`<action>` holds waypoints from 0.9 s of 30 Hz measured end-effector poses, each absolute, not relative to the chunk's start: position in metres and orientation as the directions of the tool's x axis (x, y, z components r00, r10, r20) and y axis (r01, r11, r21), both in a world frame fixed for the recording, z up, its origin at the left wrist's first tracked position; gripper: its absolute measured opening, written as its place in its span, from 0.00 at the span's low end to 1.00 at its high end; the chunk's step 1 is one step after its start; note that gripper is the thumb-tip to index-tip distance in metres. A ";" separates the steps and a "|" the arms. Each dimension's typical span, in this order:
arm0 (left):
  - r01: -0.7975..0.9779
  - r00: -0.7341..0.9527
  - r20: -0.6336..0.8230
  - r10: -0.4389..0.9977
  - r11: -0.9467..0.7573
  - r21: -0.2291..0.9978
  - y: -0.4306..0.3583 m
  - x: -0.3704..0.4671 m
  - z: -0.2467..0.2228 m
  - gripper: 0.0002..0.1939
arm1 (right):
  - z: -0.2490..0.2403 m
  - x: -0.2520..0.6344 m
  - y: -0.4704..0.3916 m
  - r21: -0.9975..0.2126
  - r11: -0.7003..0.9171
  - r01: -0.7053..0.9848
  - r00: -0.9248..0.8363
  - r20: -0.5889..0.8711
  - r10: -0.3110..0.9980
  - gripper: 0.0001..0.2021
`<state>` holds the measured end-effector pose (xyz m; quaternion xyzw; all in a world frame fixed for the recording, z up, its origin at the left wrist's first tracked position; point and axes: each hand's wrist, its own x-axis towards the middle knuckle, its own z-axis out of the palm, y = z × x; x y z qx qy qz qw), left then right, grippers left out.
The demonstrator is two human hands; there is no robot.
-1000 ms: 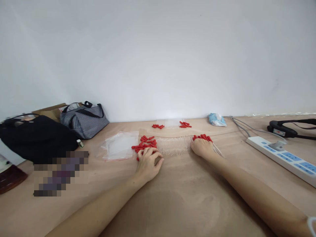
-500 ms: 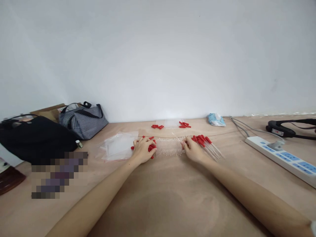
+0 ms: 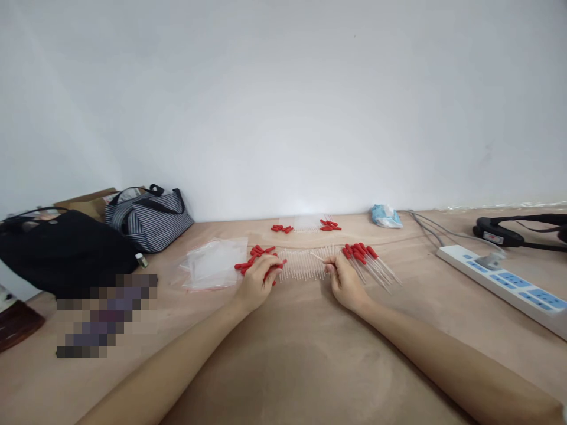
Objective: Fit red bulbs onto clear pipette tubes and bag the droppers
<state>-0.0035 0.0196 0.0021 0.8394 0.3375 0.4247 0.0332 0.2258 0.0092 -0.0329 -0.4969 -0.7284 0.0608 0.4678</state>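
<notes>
My left hand (image 3: pixel 259 282) pinches a small red cap (image 3: pixel 284 262) between thumb and fingers, beside a pile of loose red caps (image 3: pixel 261 251). A thin white stick (image 3: pixel 318 257) is pinched in my right hand (image 3: pixel 348 284), its free end pointing left toward the red cap, apart from it. Under and between both hands lies a row of thin white sticks (image 3: pixel 301 265) with small knobbed ends, side by side on the table. Right of my right hand is a bundle of red-capped sticks (image 3: pixel 372 262), red ends toward the back.
Clear plastic bags (image 3: pixel 212 264) lie stacked left of the caps. More sticks (image 3: pixel 307 222) and red caps (image 3: pixel 330 225) lie near the wall. A blue mask (image 3: pixel 386 216), power strip (image 3: pixel 505 283) and black headset (image 3: pixel 500 231) are right; a striped bag (image 3: pixel 155 218) and black bag (image 3: pixel 66 251) left.
My left hand has drawn back a little from the cap pile with a red cap in its fingers. My right hand has lifted a stick and turned it leftward.
</notes>
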 end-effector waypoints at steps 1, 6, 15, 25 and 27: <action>0.507 0.460 0.666 0.587 -0.789 0.346 0.014 -0.005 0.000 0.06 | -0.034 0.227 0.009 -0.579 0.484 0.656 -0.052 0.605 0.795 0.07; 0.425 0.686 0.440 0.580 -0.809 0.405 -0.008 -0.012 -0.005 0.10 | -0.037 0.230 0.005 -0.585 0.525 0.619 -0.093 0.609 0.788 0.11; 0.670 0.610 0.404 0.682 -0.716 0.197 -0.013 -0.003 -0.006 0.17 | -0.035 0.233 -0.009 -0.385 0.608 0.694 -0.304 0.610 0.732 0.11; 0.687 0.511 0.444 0.736 -0.660 0.304 -0.009 0.014 -0.008 0.05 | -0.031 0.228 -0.012 -0.257 0.692 0.675 -0.442 0.610 0.657 0.09; 0.683 0.490 0.445 0.750 -0.647 0.339 -0.008 0.014 -0.010 0.05 | -0.032 0.227 -0.012 -0.243 0.704 0.668 -0.457 0.613 0.645 0.09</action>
